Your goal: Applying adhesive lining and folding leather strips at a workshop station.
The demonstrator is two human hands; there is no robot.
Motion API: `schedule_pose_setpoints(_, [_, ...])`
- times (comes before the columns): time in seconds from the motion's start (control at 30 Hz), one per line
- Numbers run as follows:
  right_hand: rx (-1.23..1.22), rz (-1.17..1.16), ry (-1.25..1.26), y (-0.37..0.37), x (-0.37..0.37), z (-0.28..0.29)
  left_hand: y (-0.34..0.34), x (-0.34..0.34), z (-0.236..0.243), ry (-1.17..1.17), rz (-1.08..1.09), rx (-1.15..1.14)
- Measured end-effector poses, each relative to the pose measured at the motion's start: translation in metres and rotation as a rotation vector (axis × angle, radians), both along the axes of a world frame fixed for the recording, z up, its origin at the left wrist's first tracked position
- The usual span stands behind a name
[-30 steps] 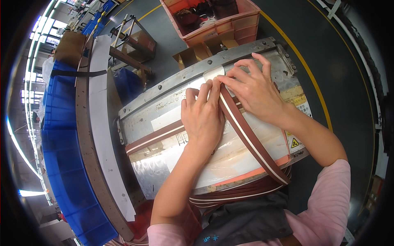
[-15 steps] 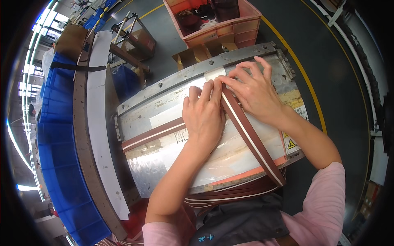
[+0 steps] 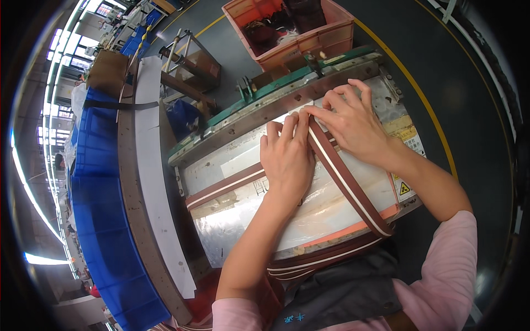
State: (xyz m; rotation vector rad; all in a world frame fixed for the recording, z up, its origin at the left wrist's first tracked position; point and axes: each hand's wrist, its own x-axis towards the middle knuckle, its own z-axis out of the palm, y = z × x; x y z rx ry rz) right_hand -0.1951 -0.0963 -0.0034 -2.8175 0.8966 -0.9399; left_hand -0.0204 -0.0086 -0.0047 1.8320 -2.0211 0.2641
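Observation:
A maroon strip with a white line down its middle [image 3: 346, 177] lies across the bed of a metal machine [image 3: 232, 215]. It runs from the near edge up to my fingertips, and another length goes off to the left. My left hand [image 3: 290, 160] is closed, its fingertips pressed together on the strip near the far metal bar [image 3: 259, 120]. Beside it, my right hand [image 3: 356, 124] pinches the strip between thumb and forefinger, the other fingers raised. The spot where the fingertips meet is partly covered by them. More strip [image 3: 326, 255] hangs in loops along the near edge.
A green bar [image 3: 270, 88] with brackets runs along the machine's far side. Beyond stands a pink crate [image 3: 292, 49] of dark items. Blue bins [image 3: 113, 220] line the left, next to a long white sheet [image 3: 160, 182]. Warning labels [image 3: 406, 187] sit at the bed's right.
The green bar has come into sight along the far side, behind the metal bar. My view has shifted a little; both hands keep their place on the strip.

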Motion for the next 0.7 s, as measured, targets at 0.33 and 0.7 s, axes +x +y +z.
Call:
schedule_pose_setpoints(0.33, [0.449, -0.025, -0.333, 0.005, 0.003, 0.018, 0.022, 0.001, 0.023, 0.035, -0.149, 0.055])
schedule_pose_setpoints(0.7, [0.327, 0.237, -0.041, -0.014, 0.007, 0.012, 0.041, -0.004, 0.020, -0.002, -0.135, 0.097])
